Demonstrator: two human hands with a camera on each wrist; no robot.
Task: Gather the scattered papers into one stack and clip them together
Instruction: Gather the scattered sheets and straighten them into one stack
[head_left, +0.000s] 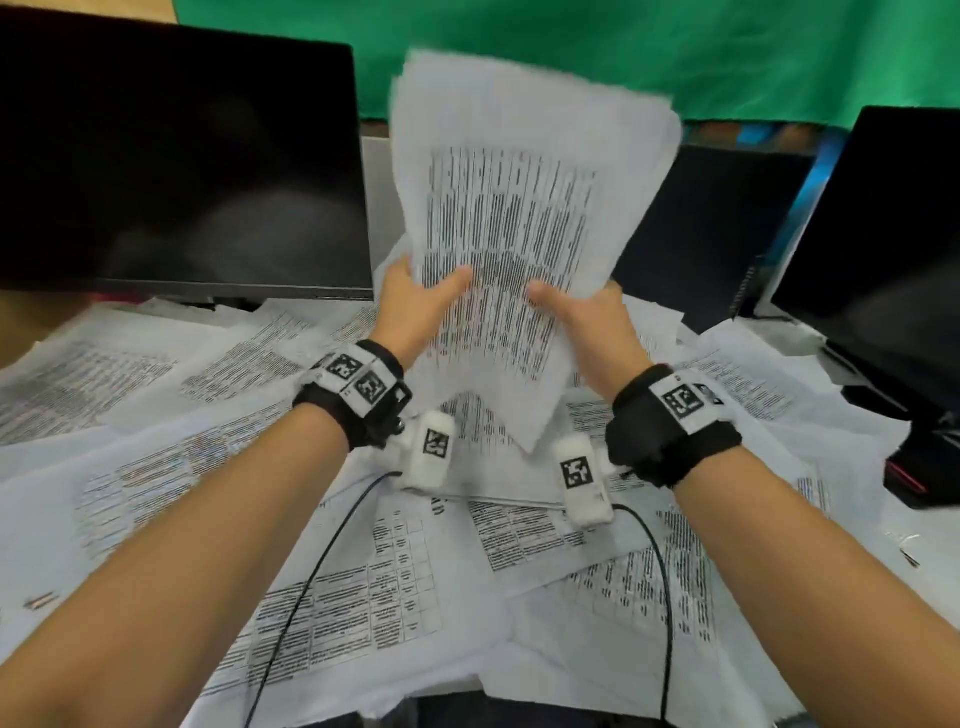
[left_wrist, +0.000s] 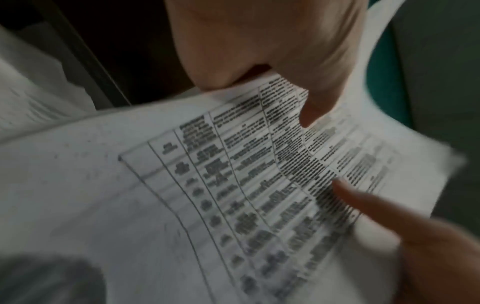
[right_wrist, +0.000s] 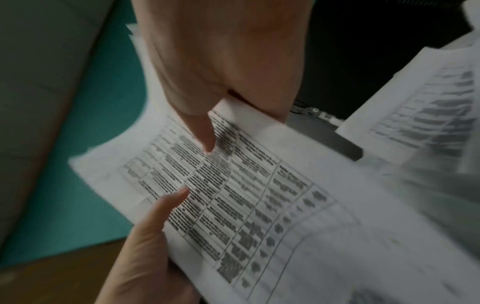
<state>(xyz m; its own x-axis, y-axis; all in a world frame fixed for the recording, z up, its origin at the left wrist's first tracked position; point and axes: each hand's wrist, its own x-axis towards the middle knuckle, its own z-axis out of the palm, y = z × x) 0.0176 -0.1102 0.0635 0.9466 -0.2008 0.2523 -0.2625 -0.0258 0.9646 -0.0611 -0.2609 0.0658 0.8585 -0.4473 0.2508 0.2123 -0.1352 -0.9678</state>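
A stack of printed papers (head_left: 519, 208) stands upright above the desk, held by its lower part from both sides. My left hand (head_left: 431, 283) pinches its left edge, thumb on the front and fingers behind. My right hand (head_left: 576, 301) pinches the right edge the same way. In the left wrist view, the left hand (left_wrist: 259, 61) grips the printed sheet (left_wrist: 182, 185), and the right thumb (left_wrist: 363, 205) lies on it. In the right wrist view, the right hand (right_wrist: 233, 82) grips the sheet (right_wrist: 285, 195) opposite the left hand (right_wrist: 150, 236). Several loose papers (head_left: 156, 467) cover the desk below.
A dark monitor (head_left: 171, 156) stands at the back left and another (head_left: 883, 234) at the right. A black and red object (head_left: 914, 467) sits at the right edge of the desk. A green cloth (head_left: 571, 52) hangs behind. Thin black cables (head_left: 311, 571) run from my wrists.
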